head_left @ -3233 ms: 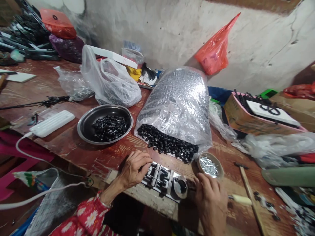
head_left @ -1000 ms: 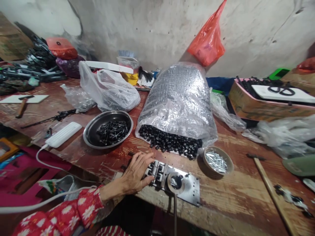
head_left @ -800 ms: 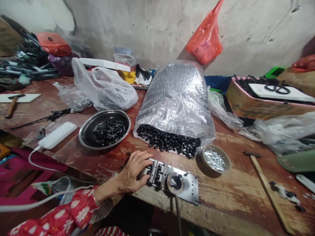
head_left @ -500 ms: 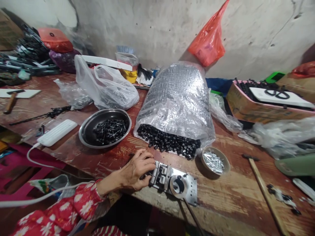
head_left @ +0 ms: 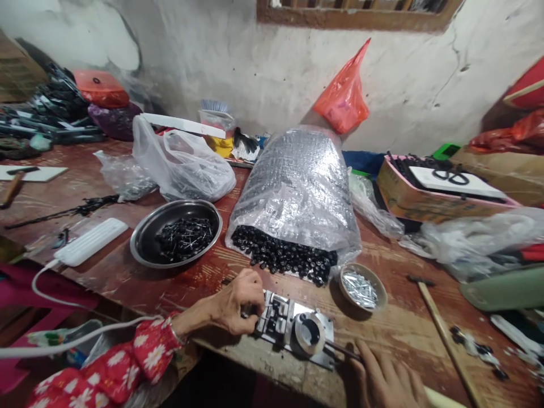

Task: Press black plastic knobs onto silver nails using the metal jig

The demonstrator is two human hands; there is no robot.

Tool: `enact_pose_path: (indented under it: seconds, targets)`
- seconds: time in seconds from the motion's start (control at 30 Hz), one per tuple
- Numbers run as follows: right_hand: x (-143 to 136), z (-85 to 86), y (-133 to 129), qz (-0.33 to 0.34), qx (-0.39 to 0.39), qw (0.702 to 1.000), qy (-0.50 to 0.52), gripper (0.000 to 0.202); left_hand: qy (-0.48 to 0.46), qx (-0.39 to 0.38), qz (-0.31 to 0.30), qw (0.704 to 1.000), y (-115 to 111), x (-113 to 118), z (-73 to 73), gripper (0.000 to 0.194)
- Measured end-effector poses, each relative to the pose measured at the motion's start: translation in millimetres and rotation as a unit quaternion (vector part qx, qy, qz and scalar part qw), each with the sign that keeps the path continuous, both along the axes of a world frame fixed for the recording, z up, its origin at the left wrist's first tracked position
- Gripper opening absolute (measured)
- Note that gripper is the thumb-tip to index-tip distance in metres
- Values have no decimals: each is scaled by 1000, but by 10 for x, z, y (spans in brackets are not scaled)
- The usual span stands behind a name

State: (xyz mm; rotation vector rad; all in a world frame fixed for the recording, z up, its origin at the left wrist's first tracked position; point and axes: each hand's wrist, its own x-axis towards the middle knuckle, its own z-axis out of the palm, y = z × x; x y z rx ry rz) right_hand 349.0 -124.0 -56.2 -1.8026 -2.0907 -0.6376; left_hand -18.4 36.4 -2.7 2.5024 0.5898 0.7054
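A metal fixture (head_left: 293, 328) with a round ring (head_left: 309, 333) lies at the table's front edge. My left hand (head_left: 240, 300) is closed at the fixture's left end; what its fingers hold is hidden. At the lower right, my right hand (head_left: 385, 377) has its thumb and fingers around the dark rod (head_left: 343, 349) that runs to the ring. Behind the fixture, small black parts (head_left: 284, 252) spill from a silvery bag (head_left: 301, 181). A bowl of silver pins (head_left: 360, 289) stands to the right, and a steel bowl (head_left: 138, 256) with black-headed pins to the left.
A hammer (head_left: 444, 334) lies on the right, near a pink-edged box (head_left: 399, 195) with scissors on top. White plastic bags (head_left: 187, 164) stand at the back left, behind a white power strip (head_left: 91, 241). A second hammer (head_left: 12, 187) is at the far left.
My right hand has come into view at the rod, which has swung up to the right. My left hand's fingers have curled in more tightly. The view has shifted, showing more wall.
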Motion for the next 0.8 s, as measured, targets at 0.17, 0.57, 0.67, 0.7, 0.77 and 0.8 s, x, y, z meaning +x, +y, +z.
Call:
enact_pose_path:
  seconds: [0.17,0.57,0.67,0.7,0.77,0.8]
  targets:
    - [-364,62,258,47,8,997,63,31,-108,-36,20,993,-20,41,79,8]
    - [-556,315,695,69,-23,957,280,19,56,144,481,863,413,-1290,418,23]
    - [-674,384,951,63,-43,949,306,22,147,167,544,809,406,-1386,368,32]
    - [-705,399,1048,56,-55,951,300,23,161,181,560,792,396,-1376,357,32]
    - [-751,408,1237,42,-84,958,270,23,173,205,588,763,384,-1332,349,29]
    - [-767,401,1321,37,-96,962,251,22,174,210,599,753,385,-1310,352,28]
